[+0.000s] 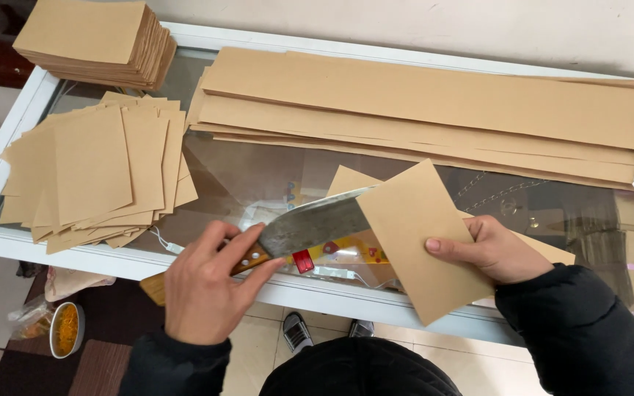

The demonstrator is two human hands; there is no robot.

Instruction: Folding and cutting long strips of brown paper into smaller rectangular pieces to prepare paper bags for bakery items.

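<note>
Brown paper throughout. Far left, on the floor: one small bowl (66,330) holding orange-yellow contents. On the glass-topped bench (9,158), upper left: one squared stack of cut sheets (93,40); below it, one loose fanned pile of cut sheets (97,172), too many to count. Left hand (203,290) closed in a grip around the wooden handle of one cleaver (310,224). Blade long axis running left to right, rising slightly, tip pointing right into the fold of one folded sheet (420,238). Sheet held tilted over the near bench edge, just right of centre. Right hand (497,249) pinching that sheet, thumb on top. Along the far edge: one pile of long strips (420,110), lengthwise left to right, count not discernible.
</note>
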